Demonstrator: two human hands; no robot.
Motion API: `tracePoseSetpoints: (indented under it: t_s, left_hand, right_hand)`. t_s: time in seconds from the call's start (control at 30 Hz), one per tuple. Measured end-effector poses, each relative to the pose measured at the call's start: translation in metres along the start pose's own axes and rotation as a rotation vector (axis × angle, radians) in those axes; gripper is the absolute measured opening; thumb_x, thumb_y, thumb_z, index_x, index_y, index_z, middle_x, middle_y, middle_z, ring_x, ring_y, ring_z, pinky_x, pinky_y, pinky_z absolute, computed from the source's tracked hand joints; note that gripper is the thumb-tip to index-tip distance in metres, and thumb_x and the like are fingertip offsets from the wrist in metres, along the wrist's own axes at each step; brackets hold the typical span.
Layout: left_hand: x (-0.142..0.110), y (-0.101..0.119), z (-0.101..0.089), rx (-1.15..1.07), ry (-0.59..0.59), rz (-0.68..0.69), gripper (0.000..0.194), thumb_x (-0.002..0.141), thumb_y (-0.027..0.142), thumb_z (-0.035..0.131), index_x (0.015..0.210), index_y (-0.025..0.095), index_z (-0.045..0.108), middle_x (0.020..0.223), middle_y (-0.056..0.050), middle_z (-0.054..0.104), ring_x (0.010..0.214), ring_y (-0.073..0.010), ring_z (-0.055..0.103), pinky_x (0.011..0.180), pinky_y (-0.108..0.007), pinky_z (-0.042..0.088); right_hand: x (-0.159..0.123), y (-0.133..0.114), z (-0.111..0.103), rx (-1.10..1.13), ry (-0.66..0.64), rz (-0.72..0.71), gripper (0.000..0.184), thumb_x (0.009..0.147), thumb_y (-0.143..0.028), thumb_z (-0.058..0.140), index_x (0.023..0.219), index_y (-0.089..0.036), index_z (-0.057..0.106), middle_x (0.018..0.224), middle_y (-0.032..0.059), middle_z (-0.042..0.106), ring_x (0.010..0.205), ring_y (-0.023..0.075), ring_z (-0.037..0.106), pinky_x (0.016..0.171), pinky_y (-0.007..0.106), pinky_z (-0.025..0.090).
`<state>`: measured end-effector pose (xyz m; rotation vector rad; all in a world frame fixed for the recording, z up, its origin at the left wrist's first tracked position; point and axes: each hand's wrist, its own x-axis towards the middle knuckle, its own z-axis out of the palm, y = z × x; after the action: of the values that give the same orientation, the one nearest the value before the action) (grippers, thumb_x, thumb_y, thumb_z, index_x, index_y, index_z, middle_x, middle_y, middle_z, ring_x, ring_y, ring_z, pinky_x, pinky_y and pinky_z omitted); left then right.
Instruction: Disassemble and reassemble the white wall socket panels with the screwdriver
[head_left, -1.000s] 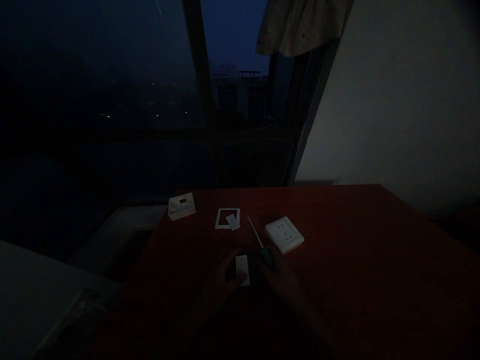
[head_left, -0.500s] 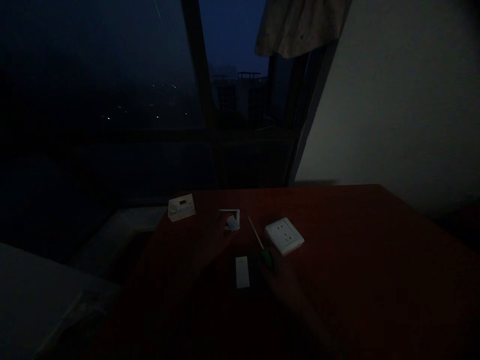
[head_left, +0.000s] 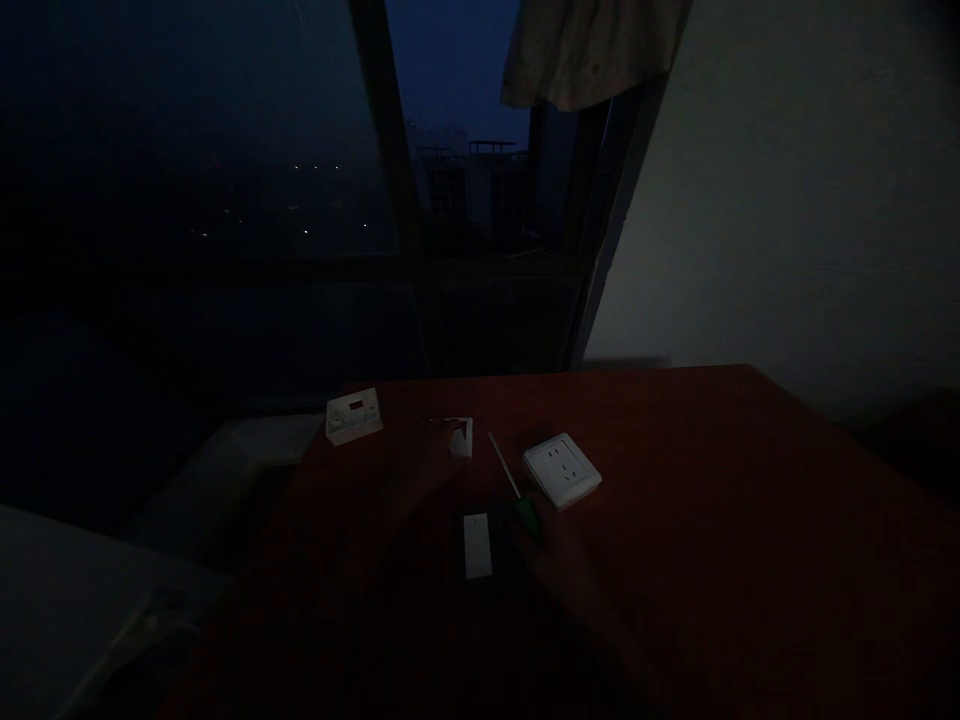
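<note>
The light is very dim. At the middle of the table, my left hand (head_left: 427, 462) is closed at the fingertips on a small flat white piece (head_left: 459, 443), beside or over a white square frame (head_left: 469, 428). How its fingers sit is hard to make out. My right hand (head_left: 561, 552) is wrapped round the green handle of a screwdriver (head_left: 527, 513), whose shaft points away and to the left. A white wall socket (head_left: 562, 468) lies just beyond the right hand. Between my forearms lies a white rectangular piece (head_left: 477, 546) on a dark square.
An open white mounting box (head_left: 354, 418) stands near the left edge of the reddish table (head_left: 690, 470). Behind the table are a dark window (head_left: 300, 200) with a short curtain (head_left: 592, 50) and a pale wall (head_left: 787, 200).
The white piece at my left hand has turned and sits slightly differently against the frame. The view has shifted a little; my right hand still holds the screwdriver.
</note>
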<state>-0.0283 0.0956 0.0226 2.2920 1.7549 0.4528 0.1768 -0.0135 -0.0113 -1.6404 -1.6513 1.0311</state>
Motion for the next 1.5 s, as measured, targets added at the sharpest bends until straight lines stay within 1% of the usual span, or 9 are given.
tracePoseSetpoints:
  t_s: [0.13,0.23,0.43,0.57,0.83,1.1,1.23,1.37,1.5]
  left_hand:
    - [-0.006,0.004,-0.004,-0.021,0.027,0.032,0.048,0.075,0.023,0.070,0.122,0.021,0.057,0.125,-0.008,0.058,0.118,-0.0274,0.051,0.099,-0.038,0.040]
    - [-0.022,0.014,-0.006,-0.059,0.025,0.072,0.053,0.075,0.031,0.072,0.124,0.021,0.054,0.127,-0.009,0.055,0.117,-0.0271,0.051,0.098,-0.039,0.041]
    - [-0.073,0.046,-0.002,-0.154,-0.125,0.115,0.068,0.066,0.037,0.080,0.127,0.024,0.053,0.129,-0.010,0.051,0.120,-0.0315,0.047,0.100,-0.046,0.039]
    - [-0.093,0.054,0.009,-0.226,-0.183,0.130,0.072,0.065,0.034,0.081,0.129,0.029,0.050,0.129,-0.007,0.050,0.119,-0.0310,0.047,0.100,-0.045,0.040]
    - [-0.097,0.060,0.014,-0.314,-0.214,0.116,0.070,0.067,0.029,0.079,0.130,0.030,0.049,0.132,-0.007,0.047,0.120,-0.0298,0.046,0.100,-0.043,0.040]
    - [-0.098,0.060,0.015,-0.328,-0.180,0.132,0.072,0.066,0.026,0.078,0.132,0.031,0.048,0.133,-0.006,0.047,0.121,-0.0308,0.045,0.102,-0.044,0.039]
    - [-0.097,0.059,0.017,-0.342,-0.210,0.103,0.074,0.065,0.025,0.078,0.132,0.031,0.048,0.132,-0.006,0.048,0.121,-0.0302,0.047,0.101,-0.044,0.040]
    - [-0.098,0.055,0.017,-0.337,-0.223,0.078,0.078,0.064,0.028,0.080,0.134,0.029,0.047,0.139,-0.008,0.043,0.126,-0.0320,0.043,0.105,-0.047,0.037]
    - [-0.103,0.047,0.017,-0.327,-0.173,0.079,0.075,0.068,0.036,0.078,0.135,0.030,0.045,0.140,-0.008,0.043,0.127,-0.0331,0.041,0.105,-0.049,0.036]
  right_hand:
    - [0.001,0.001,0.001,0.043,-0.011,-0.023,0.030,0.084,-0.032,0.050,0.109,-0.019,0.058,0.098,0.0074,0.068,0.088,0.0218,0.063,0.075,0.030,0.047]
    - [0.001,0.001,0.001,0.090,0.000,-0.057,0.023,0.085,-0.032,0.049,0.100,-0.020,0.060,0.089,0.0046,0.068,0.080,0.0200,0.061,0.069,0.028,0.046]
    - [-0.002,-0.004,-0.001,0.148,0.002,-0.072,0.021,0.087,-0.035,0.045,0.093,-0.019,0.058,0.084,0.0029,0.065,0.077,0.0185,0.059,0.068,0.027,0.044]
    - [-0.002,-0.005,-0.001,0.185,0.010,-0.070,0.025,0.088,-0.035,0.043,0.098,-0.019,0.059,0.088,0.0043,0.066,0.081,0.0193,0.060,0.070,0.028,0.045]
    - [-0.001,-0.005,0.000,0.101,-0.001,-0.034,0.027,0.085,-0.043,0.050,0.096,-0.019,0.058,0.084,0.0028,0.065,0.076,0.0193,0.060,0.065,0.028,0.045]
    - [-0.002,-0.008,-0.001,0.110,0.013,-0.056,0.022,0.084,-0.040,0.052,0.093,-0.021,0.058,0.084,0.0022,0.065,0.075,0.0185,0.060,0.065,0.027,0.045]
    - [-0.002,-0.009,-0.002,0.085,0.012,-0.049,0.023,0.083,-0.039,0.052,0.094,-0.020,0.058,0.084,0.0029,0.066,0.075,0.0192,0.061,0.065,0.028,0.045]
    - [-0.002,-0.011,-0.003,0.089,-0.002,-0.033,0.023,0.083,-0.038,0.053,0.096,-0.020,0.057,0.086,0.0031,0.066,0.077,0.0196,0.061,0.066,0.028,0.045]
    - [-0.001,-0.009,-0.001,0.086,0.026,-0.045,0.022,0.082,-0.039,0.054,0.094,-0.020,0.058,0.084,0.0023,0.066,0.076,0.0191,0.061,0.064,0.027,0.045]
